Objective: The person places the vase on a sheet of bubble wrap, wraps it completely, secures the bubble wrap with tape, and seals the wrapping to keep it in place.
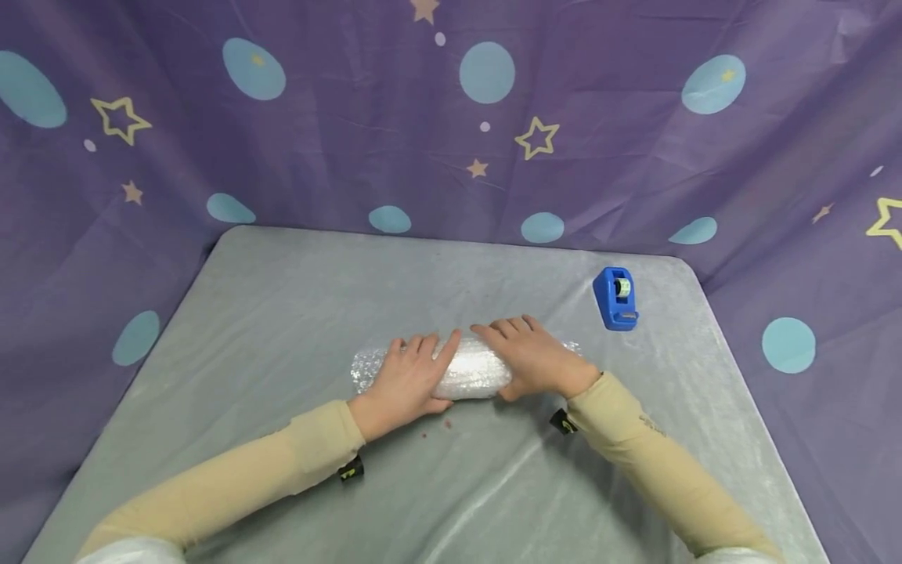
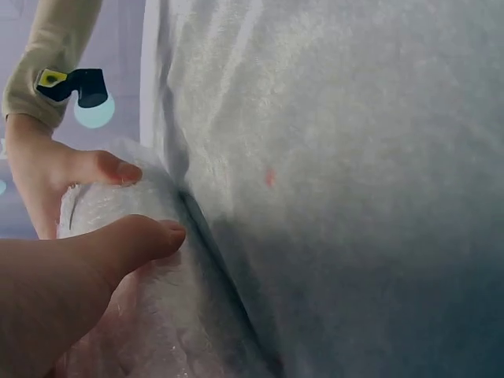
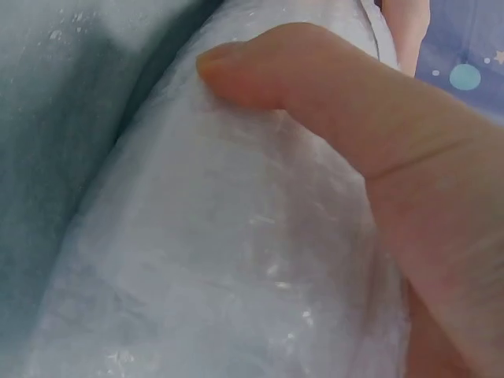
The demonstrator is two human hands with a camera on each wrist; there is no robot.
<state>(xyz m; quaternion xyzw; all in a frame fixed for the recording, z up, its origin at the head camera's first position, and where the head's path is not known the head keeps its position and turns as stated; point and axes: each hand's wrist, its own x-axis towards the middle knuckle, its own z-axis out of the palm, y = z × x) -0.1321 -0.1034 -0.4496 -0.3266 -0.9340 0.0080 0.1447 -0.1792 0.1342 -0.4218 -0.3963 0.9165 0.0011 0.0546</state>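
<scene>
A roll of clear bubble wrap [image 1: 470, 371] lies crosswise on the grey-covered table, its loose ends showing beyond both hands. Around its left part my left hand [image 1: 407, 382] is wrapped, thumb on the near side and fingers over the top. My right hand [image 1: 537, 359] grips the right part the same way. In the left wrist view both thumbs press the near side of the bubble wrap [image 2: 118, 206], low by the cloth. The right thumb [image 3: 299, 67] lies along the wrap in the right wrist view. Whatever the roll may contain is hidden.
A blue tape dispenser [image 1: 615, 305] with a roll of tape stands at the back right of the table [image 1: 296, 282]. Purple curtains [image 1: 395, 117] with stars and dots hang behind and at the sides. Small reddish spots mark the cloth in front of the roll.
</scene>
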